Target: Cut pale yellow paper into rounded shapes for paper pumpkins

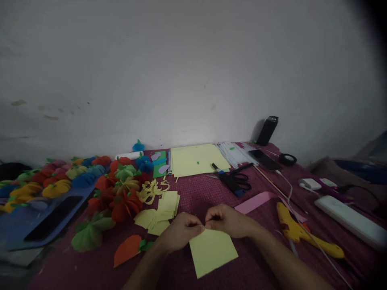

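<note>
1. A plain grey-white wall point(181, 72) fills the upper half of the view; below it runs a bench point(199, 193) covered in dark red cloth.
2. At the far left, rows of folded paper pumpkins point(54, 177) in yellow, orange, blue and green lie on a blue sheet, with a dark phone point(51, 221) just in front of them.
3. Next come red and green paper flowers point(121, 193), an orange half-circle cut-out point(127, 249) near the front edge, and curled yellow paper trimmings point(151, 190).
4. A small pile of cut yellow squares point(165, 207) lies just left of the hands.
5. The left hand point(178, 233) is closed, pinching the top edge of a yellow paper square point(211, 250) that lies flat at the front centre of the bench.
6. The right hand point(229, 220) is closed too, gripping the same top edge, its fingertips almost touching those of the left.
7. Behind the hands lie a stack of yellow sheets point(196, 159) and black scissors point(237, 180).
8. To the right are a pink paper strip point(256, 201), a yellow glue gun point(299, 233) and a white box point(350, 221); a black cylinder point(267, 130) leans against the wall.
</note>
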A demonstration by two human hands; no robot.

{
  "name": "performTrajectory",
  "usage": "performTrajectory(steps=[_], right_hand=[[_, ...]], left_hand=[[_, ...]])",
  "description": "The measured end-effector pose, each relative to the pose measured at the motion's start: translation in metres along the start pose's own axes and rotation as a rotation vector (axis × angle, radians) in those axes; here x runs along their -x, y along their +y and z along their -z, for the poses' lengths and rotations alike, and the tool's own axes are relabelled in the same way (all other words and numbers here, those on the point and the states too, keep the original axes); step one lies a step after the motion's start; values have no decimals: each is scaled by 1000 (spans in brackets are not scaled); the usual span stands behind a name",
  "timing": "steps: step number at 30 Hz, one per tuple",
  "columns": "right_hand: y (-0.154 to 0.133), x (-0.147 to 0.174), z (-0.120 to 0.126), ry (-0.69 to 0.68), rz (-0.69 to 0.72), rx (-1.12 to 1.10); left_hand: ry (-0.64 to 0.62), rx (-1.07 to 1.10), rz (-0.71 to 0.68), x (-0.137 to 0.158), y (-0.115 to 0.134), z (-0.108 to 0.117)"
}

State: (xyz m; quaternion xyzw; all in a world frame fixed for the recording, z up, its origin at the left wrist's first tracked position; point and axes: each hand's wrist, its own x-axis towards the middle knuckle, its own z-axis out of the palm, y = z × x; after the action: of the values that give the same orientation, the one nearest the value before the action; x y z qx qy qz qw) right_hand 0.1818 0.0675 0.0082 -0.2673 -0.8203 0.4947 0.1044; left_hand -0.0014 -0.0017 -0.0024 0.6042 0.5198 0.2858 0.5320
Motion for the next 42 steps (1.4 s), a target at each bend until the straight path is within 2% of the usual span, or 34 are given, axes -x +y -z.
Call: performTrajectory(steps=[3,8,10,12,15,16,18,21,23,27,32,35,38,40,42], right_hand=[[-2,3,7,16,-4,12],[-5,8,21,22,-35,-37],[-4,10,26,45,-39,-55],[-4,11,28,62,-48,-69],[-4,11,25,55,-50,-68],[-4,10,22,50,-45,-59],[-4,7,15,41,-28,-34],[-5,2,5,38,-15,-4],[-5,0,1,38,-9,-4],[-6,1,4,31,8,-7],[-2,7,21,75,-19,-8],[1,10,32,144,-50,11],[-2,10,33,241,-44,-12],[-5,7,26,206,-17,-60],[-8,4,14,114,4,-71]], left_hand=[[27,-7,-25,3,6,4],[-19,141,12,6,10,15],[52,157,48,5,8,22],[188,158,56,3,6,27],[332,168,-13,0,9,25],[326,163,-37,0,10,21],[237,111,-60,-1,11,12],[58,32,-16,-2,6,0],[16,21,13,-3,2,-4],[4,28,10,-2,1,1],[18,9,15,2,8,15],[37,24,43,4,8,20],[43,33,59,4,7,20],[32,17,52,3,6,17],[21,-3,49,2,6,12]])
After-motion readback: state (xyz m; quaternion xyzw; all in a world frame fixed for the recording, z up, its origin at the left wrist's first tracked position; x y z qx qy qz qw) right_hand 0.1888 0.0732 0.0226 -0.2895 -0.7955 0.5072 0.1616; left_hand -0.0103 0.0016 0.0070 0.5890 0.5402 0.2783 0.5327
